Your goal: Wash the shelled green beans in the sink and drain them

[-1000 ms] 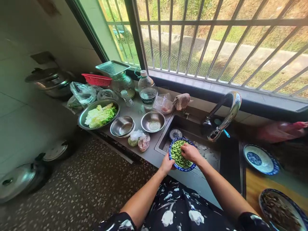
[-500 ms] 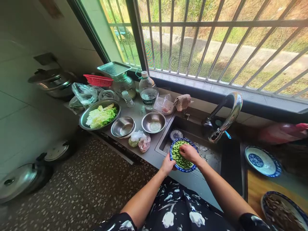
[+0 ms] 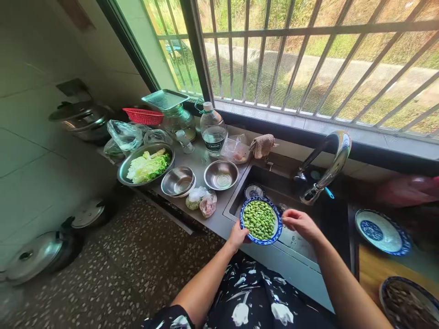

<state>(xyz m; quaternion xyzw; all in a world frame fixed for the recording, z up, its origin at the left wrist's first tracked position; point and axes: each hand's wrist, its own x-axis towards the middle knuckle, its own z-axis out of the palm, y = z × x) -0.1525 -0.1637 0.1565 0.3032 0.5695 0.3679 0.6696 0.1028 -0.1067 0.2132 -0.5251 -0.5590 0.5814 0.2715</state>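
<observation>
My left hand (image 3: 238, 236) grips the near-left rim of a blue-and-white bowl (image 3: 276, 230) full of green beans (image 3: 259, 220), holding it over the front edge of the steel sink (image 3: 297, 244). My right hand (image 3: 301, 223) hovers just right of the bowl above the sink, fingers loosely curled, holding nothing that I can make out. A small patterned dish (image 3: 254, 190) lies in the sink behind the bowl.
Left of the sink the counter carries two steel bowls (image 3: 178, 180) (image 3: 221, 174), a pan of cut cabbage (image 3: 146, 165), small bags (image 3: 201, 200), a water bottle (image 3: 212, 130) and a red basket (image 3: 143, 116). A tap (image 3: 329, 168) arches over the sink. Plates (image 3: 382, 231) lie at right; pot lids (image 3: 37, 253) on the floor.
My right hand has come out of the beans and moved to the right of the bowl. The bowl stays held by my left hand.
</observation>
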